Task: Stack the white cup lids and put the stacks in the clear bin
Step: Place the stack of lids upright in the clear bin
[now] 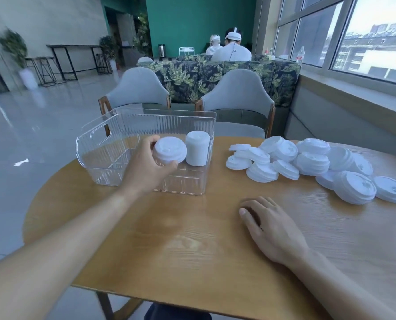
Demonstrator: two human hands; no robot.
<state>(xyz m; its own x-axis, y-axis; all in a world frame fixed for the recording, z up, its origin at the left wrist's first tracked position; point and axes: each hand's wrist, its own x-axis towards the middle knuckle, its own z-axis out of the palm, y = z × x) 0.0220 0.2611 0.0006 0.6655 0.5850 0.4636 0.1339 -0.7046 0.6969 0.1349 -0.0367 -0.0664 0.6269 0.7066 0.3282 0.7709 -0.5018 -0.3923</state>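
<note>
My left hand [146,165] reaches into the clear bin [95,144] and grips a short stack of white cup lids [170,150], tilted on its side. Just right of it, a taller stack of lids [197,148] stands upright against the bin's right wall. A loose pile of several white lids [312,161] spreads over the right part of the round wooden table [181,245]. My right hand [269,227] rests flat on the table, fingers straight, holding nothing, in front of the pile.
Two grey upholstered chairs [236,100] stand at the far side of the table, behind the bin. A window sill [354,95] runs along the right. Two people sit on a leaf-patterned sofa [215,77] further back.
</note>
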